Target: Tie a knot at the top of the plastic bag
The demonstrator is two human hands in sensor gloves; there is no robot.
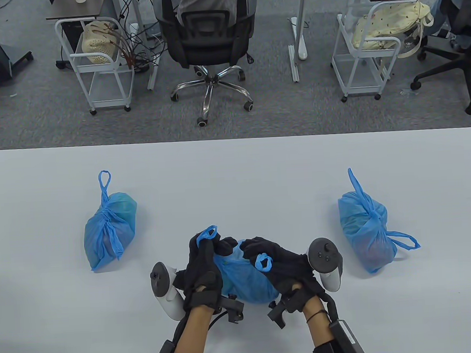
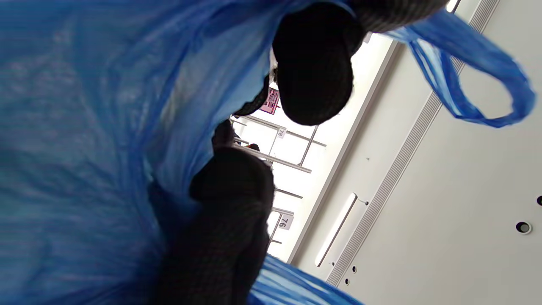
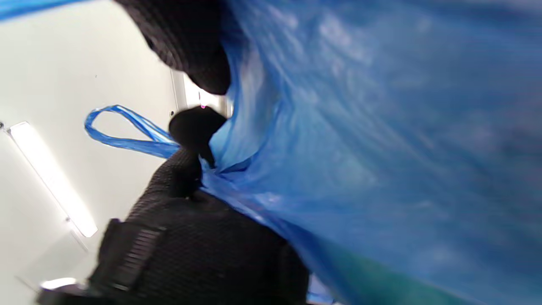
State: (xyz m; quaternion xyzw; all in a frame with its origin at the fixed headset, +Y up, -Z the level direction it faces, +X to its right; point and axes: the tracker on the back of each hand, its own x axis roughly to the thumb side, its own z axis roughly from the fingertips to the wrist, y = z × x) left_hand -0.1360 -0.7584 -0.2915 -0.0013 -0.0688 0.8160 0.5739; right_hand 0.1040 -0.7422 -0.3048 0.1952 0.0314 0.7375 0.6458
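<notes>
A blue plastic bag (image 1: 248, 281) sits on the white table (image 1: 235, 172) near the front edge, between my hands. My left hand (image 1: 202, 258) grips the bag's left handle, whose loop (image 1: 207, 234) sticks out above the fingers. My right hand (image 1: 274, 258) grips the right handle, whose loop (image 1: 262, 261) pokes out over the hand. The left wrist view shows the blue film (image 2: 97, 140) close up with a handle loop (image 2: 487, 84) free. The right wrist view shows the film (image 3: 381, 148) and a loop (image 3: 123, 131) beside my fingers (image 3: 194, 127).
Two other blue bags lie on the table with their tops tied: one at the left (image 1: 111, 228) and one at the right (image 1: 368, 226). Beyond the far table edge stand an office chair (image 1: 207, 42) and two white carts (image 1: 97, 65) (image 1: 365, 45).
</notes>
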